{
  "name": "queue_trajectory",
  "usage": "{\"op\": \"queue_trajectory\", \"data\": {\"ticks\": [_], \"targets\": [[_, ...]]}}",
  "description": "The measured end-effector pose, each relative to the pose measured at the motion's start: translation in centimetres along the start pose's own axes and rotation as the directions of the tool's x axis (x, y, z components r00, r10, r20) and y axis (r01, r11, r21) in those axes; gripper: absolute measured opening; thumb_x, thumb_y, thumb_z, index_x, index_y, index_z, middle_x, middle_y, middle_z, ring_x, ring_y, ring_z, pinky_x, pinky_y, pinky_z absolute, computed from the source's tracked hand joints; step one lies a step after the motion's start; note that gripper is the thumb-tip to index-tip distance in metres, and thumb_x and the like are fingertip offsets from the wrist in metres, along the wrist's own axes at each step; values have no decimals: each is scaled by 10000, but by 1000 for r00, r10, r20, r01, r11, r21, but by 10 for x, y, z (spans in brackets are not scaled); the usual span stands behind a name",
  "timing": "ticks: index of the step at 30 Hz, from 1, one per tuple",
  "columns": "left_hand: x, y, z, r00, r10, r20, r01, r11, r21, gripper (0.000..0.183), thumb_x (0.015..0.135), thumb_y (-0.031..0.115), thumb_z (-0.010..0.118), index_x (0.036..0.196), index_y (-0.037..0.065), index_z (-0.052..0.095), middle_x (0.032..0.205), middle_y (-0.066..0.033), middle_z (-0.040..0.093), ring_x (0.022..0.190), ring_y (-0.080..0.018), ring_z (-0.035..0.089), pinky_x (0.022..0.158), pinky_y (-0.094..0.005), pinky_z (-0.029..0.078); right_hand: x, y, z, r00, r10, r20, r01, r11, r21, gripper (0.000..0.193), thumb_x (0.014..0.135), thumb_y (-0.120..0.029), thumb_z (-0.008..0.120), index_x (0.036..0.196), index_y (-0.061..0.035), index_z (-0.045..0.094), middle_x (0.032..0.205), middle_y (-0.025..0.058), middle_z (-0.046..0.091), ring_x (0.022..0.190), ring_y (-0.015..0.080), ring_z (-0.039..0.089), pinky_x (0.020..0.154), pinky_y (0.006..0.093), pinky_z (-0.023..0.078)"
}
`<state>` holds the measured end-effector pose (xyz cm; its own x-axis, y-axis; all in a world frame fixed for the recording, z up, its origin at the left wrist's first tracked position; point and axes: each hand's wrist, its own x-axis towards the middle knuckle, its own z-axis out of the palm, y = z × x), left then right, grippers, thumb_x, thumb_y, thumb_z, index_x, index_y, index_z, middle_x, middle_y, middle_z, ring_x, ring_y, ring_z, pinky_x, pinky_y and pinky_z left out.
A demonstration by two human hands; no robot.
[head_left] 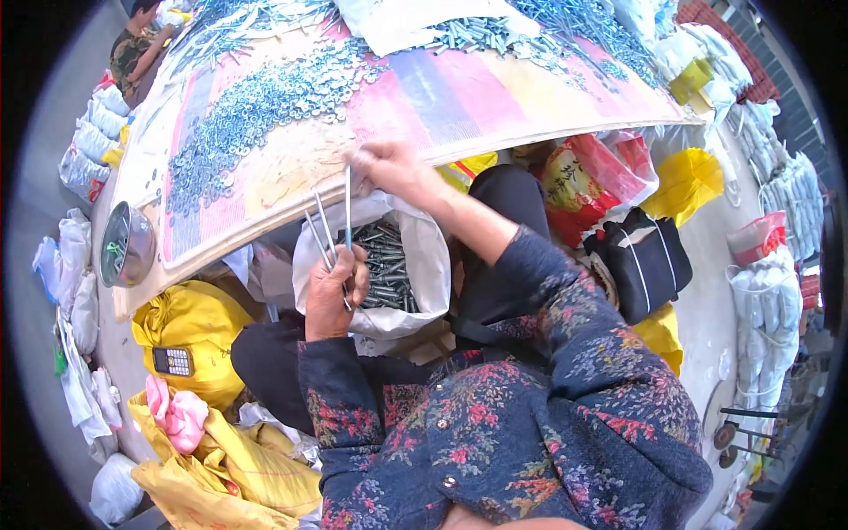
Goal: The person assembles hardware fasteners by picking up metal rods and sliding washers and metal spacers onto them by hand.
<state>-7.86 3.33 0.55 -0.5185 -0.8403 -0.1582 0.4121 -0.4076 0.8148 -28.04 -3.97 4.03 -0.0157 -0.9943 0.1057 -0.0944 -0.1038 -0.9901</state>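
My left hand (334, 296) is closed around three long, thin metal rods (320, 221), which fan upward out of the fingers. At the upper end of the rightmost rod, my right hand (389, 168) is pinched and a little smeared by motion. Whatever sits between its fingertips is too small to tell. Just below the hands, a white sack (428, 256) stands open between my knees. Dark metal bolts or sleeves (386, 269) partly fill it.
The table (415, 97) ahead bears heaped nuts and washers (265, 119) and piled bolts (486, 34). A metal bowl (128, 245) sits at its left corner. Yellow sacks (199, 322), a keypad phone (173, 361) and a black bag (640, 265) lie around me. Another person (140, 49) is far left.
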Motion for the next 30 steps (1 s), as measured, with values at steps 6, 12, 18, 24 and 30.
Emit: {"op": "queue_trajectory", "data": {"ticks": [6, 12, 18, 24, 30], "targets": [[11, -1, 2, 992, -111, -63, 111, 994, -5, 305, 967, 292, 544, 893, -2, 575, 558, -17, 518, 365, -44, 347, 359, -181, 252, 131, 37, -171, 687, -506, -521, -170, 585, -793, 379, 856, -326, 597, 836, 53, 592, 835, 213, 641, 813, 324, 641, 696, 435, 512], [24, -7, 1, 980, -103, -170, 103, 995, -10, 285, 948, 262, 587, 905, -20, 599, 613, -17, 553, 397, -30, 354, 363, -165, 244, 187, 58, -203, 743, -555, -374, -326, 188, -926, 373, 762, -339, 654, 881, 12, 610, 860, 216, 653, 848, 372, 648, 743, 446, 531], [25, 6, 14, 980, -88, -180, 105, 991, 85, 268, 948, 237, 586, 1005, -23, 618, 646, -22, 582, 418, -22, 374, 371, -169, 245, 162, 54, -206, 725, -473, -501, -153, 598, -787, 355, 792, -333, 658, 924, -4, 674, 754, 157, 673, 710, 263, 655, 653, 340, 494], [21, 2, 4, 957, -82, -277, 138, 972, 189, 249, 921, 254, 605, 884, 11, 645, 598, 34, 515, 420, -17, 365, 383, -180, 240, 71, 4, -93, 990, -41, -134, 37, 999, -34, 257, 915, -251, 608, 826, -16, 662, 709, -27, 571, 655, 54, 478, 578, 222, 382], [11, 6, -3, 971, -43, -235, 84, 982, 167, 241, 914, 250, 612, 845, 21, 646, 579, 45, 499, 419, -9, 349, 369, -179, 226, 51, -3, -40, 980, -130, 148, 174, 926, -336, 279, 939, -283, 585, 922, -16, 662, 701, -34, 553, 665, 73, 493, 612, 241, 406]]}}
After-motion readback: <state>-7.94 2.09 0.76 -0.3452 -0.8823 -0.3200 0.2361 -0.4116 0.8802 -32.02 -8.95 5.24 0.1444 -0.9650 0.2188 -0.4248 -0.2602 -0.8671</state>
